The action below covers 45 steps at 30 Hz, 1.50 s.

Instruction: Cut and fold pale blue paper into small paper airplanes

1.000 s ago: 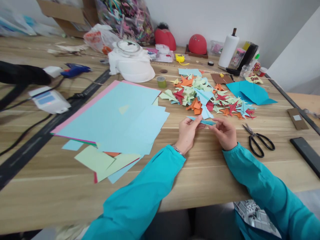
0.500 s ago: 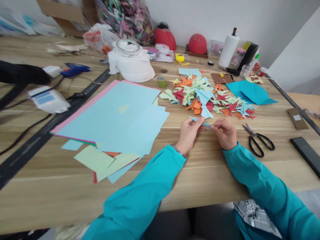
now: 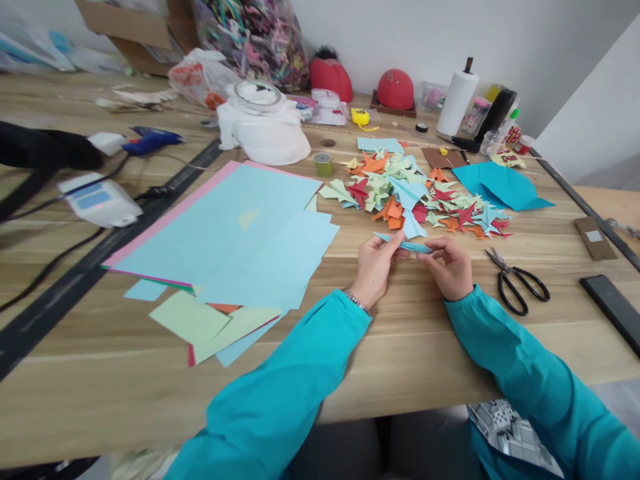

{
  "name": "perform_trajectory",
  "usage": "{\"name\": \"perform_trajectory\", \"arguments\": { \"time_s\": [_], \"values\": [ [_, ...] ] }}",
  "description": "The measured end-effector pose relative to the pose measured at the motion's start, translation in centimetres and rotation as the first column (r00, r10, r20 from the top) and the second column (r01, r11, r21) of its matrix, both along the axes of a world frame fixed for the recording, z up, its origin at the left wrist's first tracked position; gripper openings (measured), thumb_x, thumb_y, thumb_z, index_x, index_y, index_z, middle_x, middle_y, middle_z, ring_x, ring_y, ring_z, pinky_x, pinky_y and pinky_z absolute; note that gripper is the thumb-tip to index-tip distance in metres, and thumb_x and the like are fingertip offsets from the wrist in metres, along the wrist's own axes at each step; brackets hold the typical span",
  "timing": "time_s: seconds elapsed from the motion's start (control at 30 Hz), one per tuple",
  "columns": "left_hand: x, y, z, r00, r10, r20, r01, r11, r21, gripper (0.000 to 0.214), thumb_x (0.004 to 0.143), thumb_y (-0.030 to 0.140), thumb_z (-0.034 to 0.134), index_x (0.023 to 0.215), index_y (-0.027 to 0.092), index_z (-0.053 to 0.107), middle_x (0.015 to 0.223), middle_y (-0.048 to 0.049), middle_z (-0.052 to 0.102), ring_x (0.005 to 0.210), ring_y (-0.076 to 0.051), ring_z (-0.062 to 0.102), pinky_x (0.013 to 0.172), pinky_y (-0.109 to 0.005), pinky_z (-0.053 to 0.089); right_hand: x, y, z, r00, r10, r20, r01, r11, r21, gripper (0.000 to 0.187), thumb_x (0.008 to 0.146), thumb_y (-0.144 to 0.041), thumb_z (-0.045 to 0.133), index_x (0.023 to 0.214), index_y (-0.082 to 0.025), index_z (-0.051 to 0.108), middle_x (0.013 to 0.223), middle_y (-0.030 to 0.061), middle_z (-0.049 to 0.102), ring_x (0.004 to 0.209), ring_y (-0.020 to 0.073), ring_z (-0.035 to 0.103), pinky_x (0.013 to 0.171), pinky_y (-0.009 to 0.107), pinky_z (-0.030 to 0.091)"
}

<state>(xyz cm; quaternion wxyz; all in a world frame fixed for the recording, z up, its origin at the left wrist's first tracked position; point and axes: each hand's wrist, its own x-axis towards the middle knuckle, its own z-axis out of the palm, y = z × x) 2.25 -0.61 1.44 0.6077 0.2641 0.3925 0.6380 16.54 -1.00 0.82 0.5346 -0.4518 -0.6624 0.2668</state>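
Between my hands is a narrow piece of folded light-blue paper, held just above the wooden table. My left hand pinches it with the thumb on top, and its pointed end sticks out to the left past the thumb. At the other end, my right hand has thumb and forefinger closed on the paper. Just beyond my hands lies a heap of small folded paper cranes in green, orange, red and blue. Black-handled scissors lie to the right of my right hand, blades partly apart.
Large light-blue sheets and paper offcuts lie at left. A glue gun, a white box with a display and cables are further left. A turquoise sheet and a phone are at right.
The folded paper has shifted slightly, and more of it shows between my hands. My left hand has moved a little to the left; my right fingers have changed their hold slightly.
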Motion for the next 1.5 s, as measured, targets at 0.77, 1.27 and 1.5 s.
{"name": "perform_trajectory", "arguments": {
  "time_s": [0.77, 1.27, 1.5],
  "values": [
    [-0.4, 0.3, 0.0, 0.982, 0.027, 0.188, -0.031, 0.999, 0.015, 0.031, 0.057, 0.035, 0.081, 0.070, 0.013, 0.063, 0.071, -0.0007, 0.066, 0.070, -0.012, 0.063, 0.079, -0.035, 0.055, -0.1, -0.9, 1.2, 0.978, -0.205, 0.023, 0.196, 0.958, 0.209, 0.011, 0.080, -0.031, 0.064, 0.078, -0.021, 0.067, 0.067, 0.0015, 0.062, 0.060, 0.0136, 0.053, 0.054, 0.029, 0.044],
    [0.1, -0.3, 0.2, 0.992, -0.091, 0.086, 0.083, 0.992, 0.094, 0.026, 0.060, 0.032, 0.081, 0.075, 0.014, 0.069, 0.077, -0.0035, 0.071, 0.077, -0.015, 0.067, 0.087, -0.036, 0.052, -0.4, 0.1, 0.0, 0.991, -0.097, -0.097, 0.069, 0.963, -0.262, 0.027, 0.072, -0.045, 0.067, 0.071, -0.018, 0.070, 0.060, 0.0006, 0.066, 0.049, 0.0121, 0.053, 0.048, 0.026, 0.043],
    [0.4, -0.5, -0.7, 0.942, -0.079, -0.326, 0.173, 0.947, 0.272, 0.019, 0.067, 0.025, 0.073, 0.086, 0.018, 0.073, 0.095, -0.0076, 0.072, 0.088, -0.019, 0.066, 0.087, -0.035, 0.051, -0.2, 0.7, 0.4, 0.877, -0.107, -0.469, -0.103, 0.911, -0.400, 0.033, 0.056, -0.044, 0.079, 0.070, -0.018, 0.061, 0.059, -0.0010, 0.065, 0.050, 0.0101, 0.055, 0.044, 0.022, 0.044]
  ]
}}
